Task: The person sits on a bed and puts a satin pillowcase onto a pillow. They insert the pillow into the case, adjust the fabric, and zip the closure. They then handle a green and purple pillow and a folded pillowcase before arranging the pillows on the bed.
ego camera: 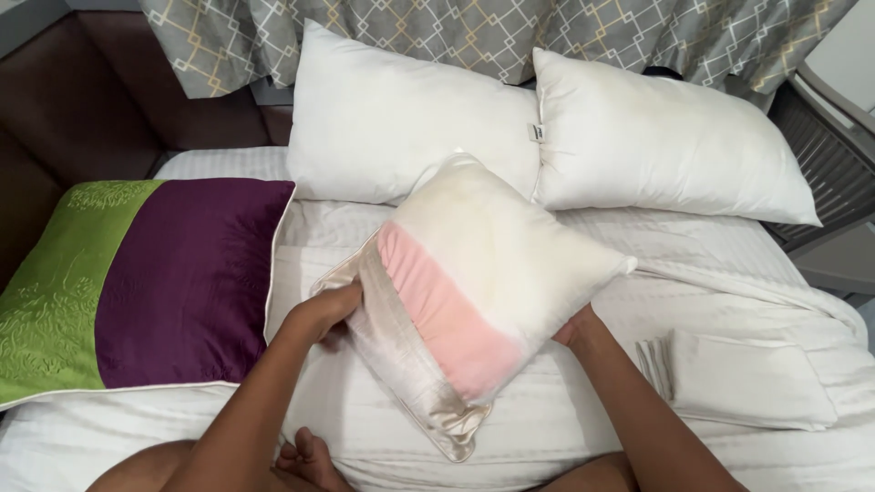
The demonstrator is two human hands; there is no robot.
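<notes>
Spanning the frame, a white-sheeted bed (pixel 565 428) carries two white pillows (pixel 401 118) at its head edge and a green-and-purple cushion (pixel 137 282) along its left edge. Mid-bed, a cream-and-pink cushion (pixel 492 264) sits half inside a beige satin cover (pixel 401 355); left hand (pixel 328 310) pinches the cover, right hand (pixel 576 326) grips the cushion's lower edge.

2 bare arms reach forward to a square cushion (pixel 483 282)

The left hand (pixel 330 308) curls its fingers (pixel 351 293) over the cushion's left edge, gripping it. The right hand (pixel 576 326) sits at the cushion's lower right side, mostly tucked beneath it, wrist straight. Both forearms angle inward, and a bare foot (pixel 305 458) lies below the cushion.
</notes>
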